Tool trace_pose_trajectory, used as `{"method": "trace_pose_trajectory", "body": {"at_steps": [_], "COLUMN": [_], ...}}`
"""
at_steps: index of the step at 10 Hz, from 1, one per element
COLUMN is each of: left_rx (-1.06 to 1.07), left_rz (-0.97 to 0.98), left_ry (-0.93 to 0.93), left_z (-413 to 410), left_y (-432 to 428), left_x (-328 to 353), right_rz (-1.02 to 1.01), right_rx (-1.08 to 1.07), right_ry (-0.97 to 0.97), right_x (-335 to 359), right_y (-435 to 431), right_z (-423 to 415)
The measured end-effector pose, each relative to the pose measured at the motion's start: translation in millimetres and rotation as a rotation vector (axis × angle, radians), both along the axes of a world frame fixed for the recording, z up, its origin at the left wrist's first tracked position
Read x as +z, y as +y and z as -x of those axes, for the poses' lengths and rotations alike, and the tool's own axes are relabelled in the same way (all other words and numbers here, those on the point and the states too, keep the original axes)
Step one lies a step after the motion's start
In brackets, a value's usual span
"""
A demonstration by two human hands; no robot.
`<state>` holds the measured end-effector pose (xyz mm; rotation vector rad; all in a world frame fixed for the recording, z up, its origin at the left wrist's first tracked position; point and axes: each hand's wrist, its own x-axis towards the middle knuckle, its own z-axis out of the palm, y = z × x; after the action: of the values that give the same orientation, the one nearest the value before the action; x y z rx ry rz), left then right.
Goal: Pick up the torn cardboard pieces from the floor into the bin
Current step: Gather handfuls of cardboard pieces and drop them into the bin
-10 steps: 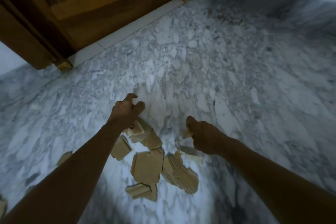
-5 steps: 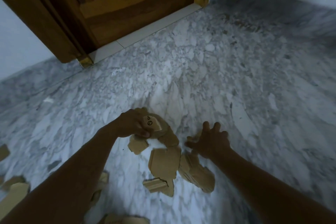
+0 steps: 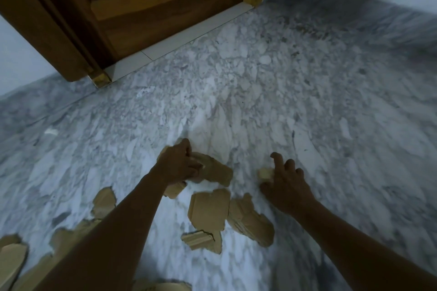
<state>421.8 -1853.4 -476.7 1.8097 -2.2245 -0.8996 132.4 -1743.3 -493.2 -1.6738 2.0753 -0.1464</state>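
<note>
left arm (image 3: 118, 231): bare, stretched out forward and low
left hand (image 3: 179, 165): knuckles up, fingers curled round cardboard pieces (image 3: 212, 169)
right arm (image 3: 354, 243): reaching forward too
right hand (image 3: 287, 186): palm down, fingers splayed, a bit bent

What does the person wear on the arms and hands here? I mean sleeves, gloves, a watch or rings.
Nothing worn shows. The left hand and the right hand have no gloves, and no ring is visible in this dim picture. The left forearm and the right forearm are uncovered, with no sleeve, watch or bracelet in view.
</note>
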Motion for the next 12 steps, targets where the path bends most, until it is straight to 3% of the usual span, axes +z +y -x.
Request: {"method": "trace_pose_trajectory", "body": {"at_steps": [1, 3, 5, 7, 8, 9, 10, 11, 12], "left_rx": [0.031, -0.034, -0.064, -0.067, 0.01, 0.109, 0.21, 0.371, 0.302], "left_rz": [-0.111, -0.256, -0.264, -0.133, -0.122, -0.13, -0.067, -0.029, -0.209], "left_ry": [0.065, -0.122, -0.169, -0.384, -0.198, 0.021, 0.029, 0.12, 0.195], "left_z": [-23.5, -71.3, -42.4, -39.7, -46.9, -45.4, -56.3, -82.7, -102.4], "left_y": [3.4, -18.2, -37.5, -31.0, -26.6, -20.7, -21.2, -18.6, -5.9], "left_x": [11.8, 35.5, 5.4, -8.6, -9.8, 0.1, 13.1, 37.7, 59.2], "right_rz": [-0.038, -0.095, -0.186, -0.123, -0.005, -0.025, -0.002, 0.011, -0.16], "right_rx": [0.09, 0.019, 0.285, 0.28, 0.367, 0.449, 0.42, 0.296, 0.115], "right_ry": [0.078, -0.063, -0.057, -0.053, -0.023, -0.049, -0.186, -0.198, -0.196], "right_x": [-1.0, 11.7, 28.6, 17.9, 9.7, 5.7, 9.5, 18.3, 25.5], "right_y": [-2.0, -30.6, -66.6, -65.4, -60.4, -64.0, -67.1, -69.9, -71.0], "right_z": [1.1, -8.6, -72.3, -112.9, -114.5, -102.1, -95.5, -91.7, -96.0]}}
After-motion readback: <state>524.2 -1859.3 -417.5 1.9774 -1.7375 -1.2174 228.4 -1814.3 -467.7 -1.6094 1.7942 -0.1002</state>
